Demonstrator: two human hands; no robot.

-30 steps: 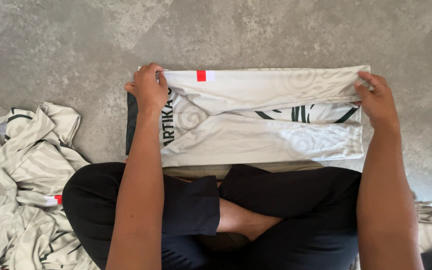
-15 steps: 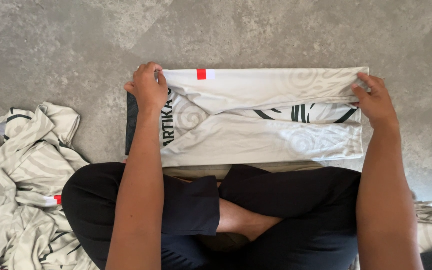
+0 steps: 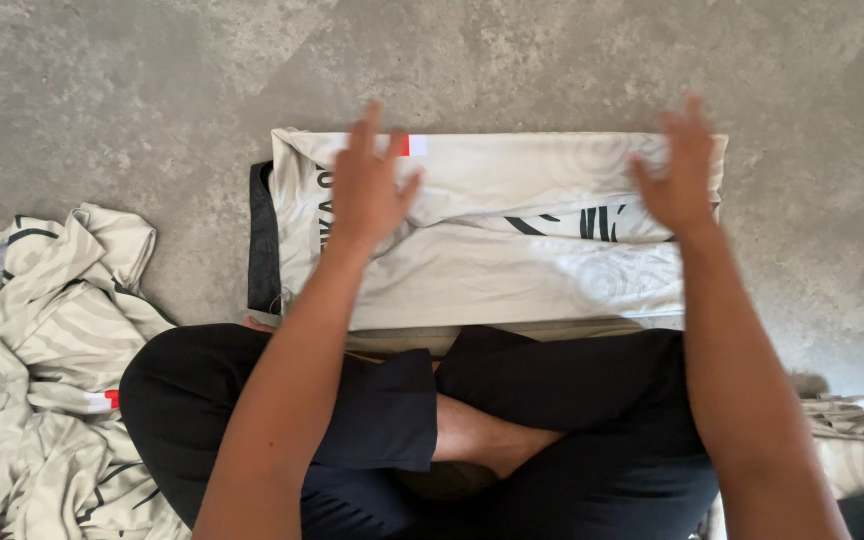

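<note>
Folded white shirt (image 3: 512, 270) lying flat on the grey floor (image 3: 152, 90), just past the crossed legs (image 3: 422, 420). Left hand (image 3: 367, 190) and right hand (image 3: 680, 170) spread wide over its two ends, grip open, holding nothing. Best to press down flat and even, smooth out bumps, keep edges lined up. Heap of clothes (image 3: 42, 340) lying at the left.
</note>
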